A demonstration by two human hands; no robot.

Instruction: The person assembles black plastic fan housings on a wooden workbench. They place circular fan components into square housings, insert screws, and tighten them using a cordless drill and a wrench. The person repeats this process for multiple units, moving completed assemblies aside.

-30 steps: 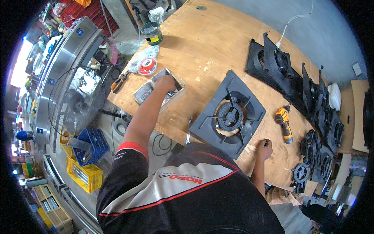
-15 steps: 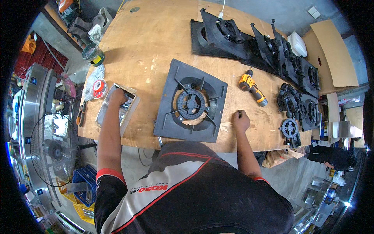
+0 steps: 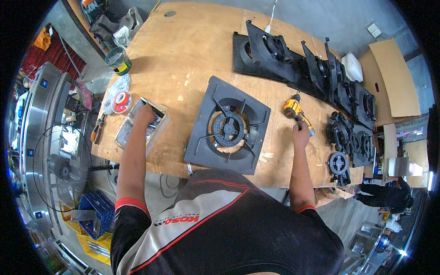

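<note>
My left hand (image 3: 145, 115) reaches down into a small open box (image 3: 161, 110) of loose metal parts; its fingers are hidden among them. My right hand (image 3: 300, 135) is closed beside the handle of a yellow and black cordless drill (image 3: 292, 108), which lies on the table. A small dark piece seems to show at its fingertips, too small to name. Between my hands lies a black gas stove top (image 3: 205, 123), with a round burner (image 3: 228, 129) in its middle and pan supports around it.
More black stove tops (image 3: 250, 59) stand and lie at the back right, with loose burners (image 3: 338, 163) nearer. A cardboard box (image 3: 394, 78) stands behind. At left are a parts tub (image 3: 118, 61), a red tape roll (image 3: 122, 101) and pliers (image 3: 97, 130). A fan (image 3: 59, 165) stands beside the wooden table (image 3: 183, 41).
My right hand has moved right and away from me, up to the drill handle. My left hand stays in the box. The whole view has shifted slightly.
</note>
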